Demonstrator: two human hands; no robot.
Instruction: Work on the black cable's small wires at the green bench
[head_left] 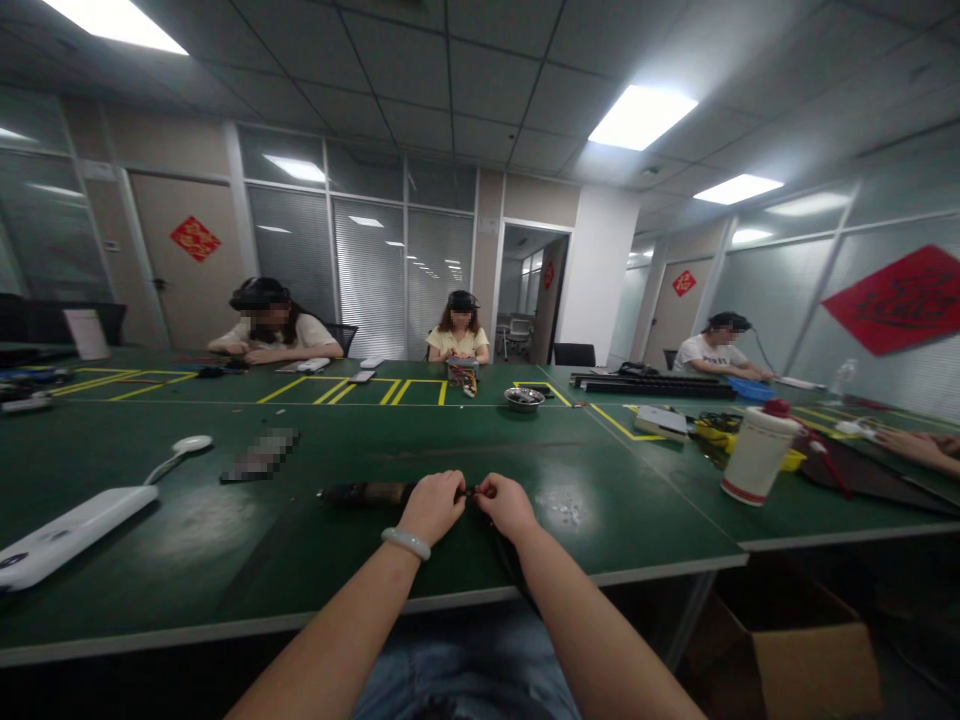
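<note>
The green desk [225, 560] carried everything, and we rested both wrists on it close to its near edge, which likely steadied the fine finger work. Far to the left of our left hand [433, 505] lay a flat white device [67, 530]. Well off to the right of our right hand [508, 505] stood a white jug [757, 455] with a red cap. Both sat clear of the working spot. A dark bar [364, 492] lay flat on the desk just left of the left hand, its end hidden under the fingers. The two hands met knuckle to knuckle with fingers curled in, each pinching one end of a small piece [471, 492], dark with a touch of red, right between them. We could not tell whether that piece joined the bar. A pale bracelet [406, 542] sat on the left wrist.
</note>
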